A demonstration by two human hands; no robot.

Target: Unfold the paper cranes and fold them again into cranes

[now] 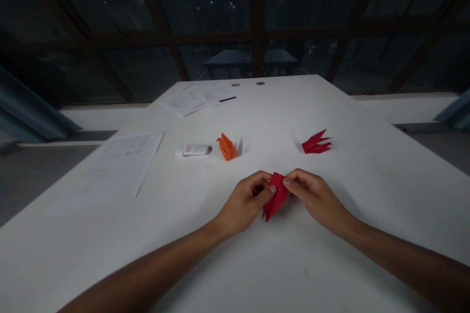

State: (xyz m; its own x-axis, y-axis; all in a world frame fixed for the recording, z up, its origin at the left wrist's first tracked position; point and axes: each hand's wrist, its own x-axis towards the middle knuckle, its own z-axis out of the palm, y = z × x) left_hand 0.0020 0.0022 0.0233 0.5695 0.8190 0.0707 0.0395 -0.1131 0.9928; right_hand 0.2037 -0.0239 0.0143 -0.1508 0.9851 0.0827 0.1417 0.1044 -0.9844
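A folded red paper (277, 197) is held just above the white table, its pointed ends hanging down toward the lower left. My left hand (246, 201) pinches its left side between thumb and fingers. At its upper right edge, my right hand (315, 196) grips it with thumb and forefinger. An orange folded paper bird (227, 146) stands beyond my left hand. Past my right hand lies another red folded paper (316, 143) with several pointed ends spread to the right.
Left of the orange bird lies a white tube (193, 150). Printed sheets (117, 164) cover part of the table's left side, and more papers (187, 101) with a black strip (228, 99) lie farther back. Two round discs sit near the far edge of the table (279, 107).
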